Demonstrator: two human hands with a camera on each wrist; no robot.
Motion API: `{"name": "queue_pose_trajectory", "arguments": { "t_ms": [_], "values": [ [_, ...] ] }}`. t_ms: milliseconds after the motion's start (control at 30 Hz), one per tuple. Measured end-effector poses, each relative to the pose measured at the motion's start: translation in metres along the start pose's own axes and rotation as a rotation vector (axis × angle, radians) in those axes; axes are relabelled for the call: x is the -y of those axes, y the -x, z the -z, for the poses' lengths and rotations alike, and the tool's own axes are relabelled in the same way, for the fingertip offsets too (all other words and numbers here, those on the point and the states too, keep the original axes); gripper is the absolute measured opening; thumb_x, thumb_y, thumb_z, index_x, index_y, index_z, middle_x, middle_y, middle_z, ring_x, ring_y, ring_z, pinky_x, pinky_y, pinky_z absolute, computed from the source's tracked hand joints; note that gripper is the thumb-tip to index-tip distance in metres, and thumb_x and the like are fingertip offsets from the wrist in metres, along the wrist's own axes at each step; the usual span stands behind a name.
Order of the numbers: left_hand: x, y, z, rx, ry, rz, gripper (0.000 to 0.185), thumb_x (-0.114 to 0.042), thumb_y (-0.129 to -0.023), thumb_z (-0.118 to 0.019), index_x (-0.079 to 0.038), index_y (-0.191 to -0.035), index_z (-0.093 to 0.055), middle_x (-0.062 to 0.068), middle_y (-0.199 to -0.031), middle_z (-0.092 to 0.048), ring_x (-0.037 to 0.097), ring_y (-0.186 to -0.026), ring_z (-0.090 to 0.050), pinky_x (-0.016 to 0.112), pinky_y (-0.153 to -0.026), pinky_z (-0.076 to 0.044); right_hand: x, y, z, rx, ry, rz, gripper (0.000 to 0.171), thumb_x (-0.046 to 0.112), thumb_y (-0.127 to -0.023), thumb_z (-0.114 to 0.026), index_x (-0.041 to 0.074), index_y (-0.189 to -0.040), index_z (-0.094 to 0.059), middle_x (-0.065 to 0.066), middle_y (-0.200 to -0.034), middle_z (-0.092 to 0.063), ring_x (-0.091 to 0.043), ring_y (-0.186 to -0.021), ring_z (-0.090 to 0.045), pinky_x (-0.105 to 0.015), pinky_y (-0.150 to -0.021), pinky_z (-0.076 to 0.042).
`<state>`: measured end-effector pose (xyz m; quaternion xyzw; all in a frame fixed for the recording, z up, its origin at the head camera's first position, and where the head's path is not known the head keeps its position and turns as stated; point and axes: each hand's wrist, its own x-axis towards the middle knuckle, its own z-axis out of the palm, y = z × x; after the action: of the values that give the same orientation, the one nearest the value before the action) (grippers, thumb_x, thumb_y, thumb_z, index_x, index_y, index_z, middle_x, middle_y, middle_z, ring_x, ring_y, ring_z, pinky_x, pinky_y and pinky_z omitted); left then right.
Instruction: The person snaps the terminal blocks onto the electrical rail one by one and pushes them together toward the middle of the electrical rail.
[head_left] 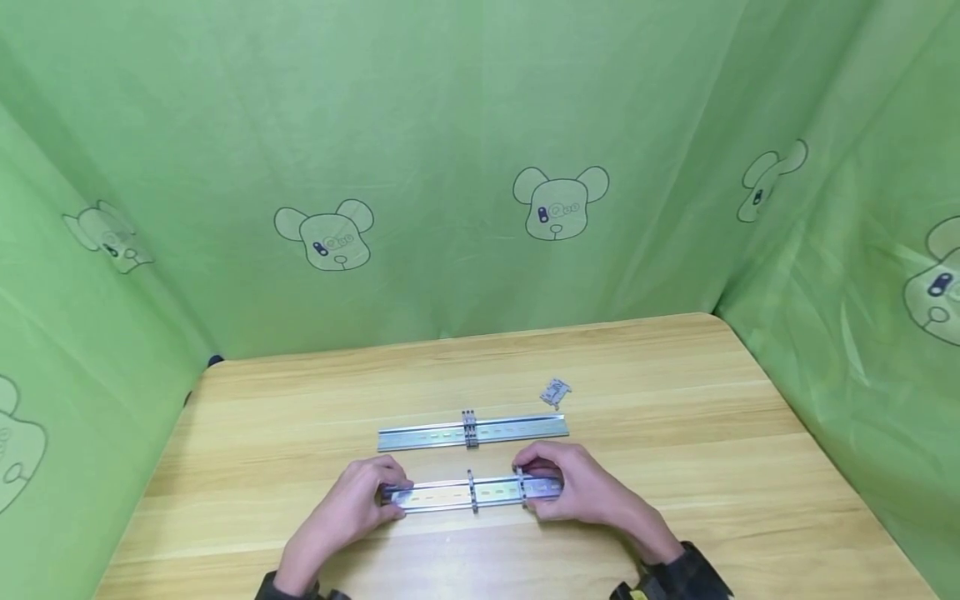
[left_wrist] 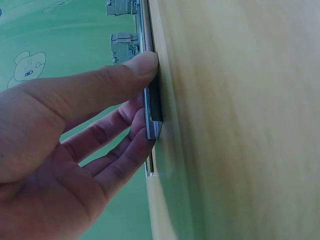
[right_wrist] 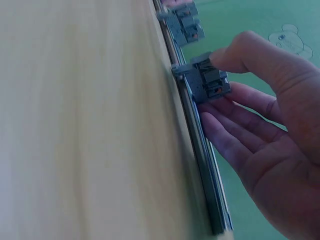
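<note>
A slotted metal DIN rail point(head_left: 442, 497) lies across the near part of the table. My left hand point(head_left: 356, 500) grips its left end, thumb on the near edge and fingers along the far edge. One slim grey terminal block point(head_left: 472, 492) stands across the rail's middle. Farther right, my right hand point(head_left: 585, 487) pinches another grey terminal block point(right_wrist: 204, 82) between thumb and fingers. That block sits on the rail, its foot at the near edge in the right wrist view. The rail's right end is partly hidden behind the right hand in the head view.
A second DIN rail point(head_left: 427, 437) lies parallel behind the first, with grey terminal blocks point(head_left: 470, 429) grouped at its middle. A loose grey terminal block point(head_left: 556, 392) lies flat behind its right end. Green curtains point(head_left: 450, 167) stand around the wooden table point(head_left: 300, 400).
</note>
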<state>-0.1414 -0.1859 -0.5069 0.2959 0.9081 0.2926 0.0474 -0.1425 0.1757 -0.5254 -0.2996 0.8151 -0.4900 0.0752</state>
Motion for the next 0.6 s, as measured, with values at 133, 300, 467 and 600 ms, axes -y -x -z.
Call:
{"name": "queue_pose_trajectory", "arguments": {
  "t_ms": [133,300,467,600],
  "values": [
    [0.0,0.0,0.0,0.001,-0.001,0.0,0.029,-0.007,-0.074,-0.091,-0.007,-0.101,-0.08,-0.002,-0.101,-0.072,0.019,-0.094,-0.07,0.034,-0.085,-0.061,0.004,-0.004,-0.008,-0.01,0.022,0.009,0.049,0.003,-0.073,-0.087,0.004,-0.118,-0.068,-0.007,-0.116,-0.071,-0.023,-0.106,-0.07,-0.037,-0.095,-0.058],
    [0.001,-0.001,0.0,0.003,-0.005,0.007,0.029,-0.007,-0.074,-0.09,-0.007,-0.101,-0.08,-0.002,-0.102,-0.072,0.017,-0.094,-0.069,0.032,-0.086,-0.06,0.008,-0.008,-0.014,-0.028,0.055,0.009,0.051,0.004,-0.072,-0.088,0.005,-0.119,-0.069,-0.006,-0.115,-0.072,-0.022,-0.104,-0.07,-0.036,-0.093,-0.058],
    [0.003,-0.001,-0.001,0.002,-0.001,0.007,0.029,-0.007,-0.074,-0.091,-0.007,-0.101,-0.08,-0.002,-0.101,-0.072,0.017,-0.094,-0.069,0.032,-0.086,-0.06,0.013,-0.014,-0.022,-0.031,0.079,-0.003,0.05,0.006,-0.072,-0.087,0.006,-0.119,-0.069,-0.003,-0.115,-0.072,-0.02,-0.106,-0.069,-0.034,-0.095,-0.057],
    [0.003,0.0,-0.001,0.002,0.011,0.005,0.03,-0.006,-0.074,-0.091,-0.006,-0.101,-0.079,-0.002,-0.101,-0.072,0.018,-0.094,-0.07,0.032,-0.085,-0.061,0.016,-0.019,-0.027,-0.032,0.068,0.004,0.049,0.006,-0.073,-0.087,0.006,-0.118,-0.069,-0.003,-0.115,-0.073,-0.02,-0.106,-0.069,-0.034,-0.096,-0.057]
  ]
}}
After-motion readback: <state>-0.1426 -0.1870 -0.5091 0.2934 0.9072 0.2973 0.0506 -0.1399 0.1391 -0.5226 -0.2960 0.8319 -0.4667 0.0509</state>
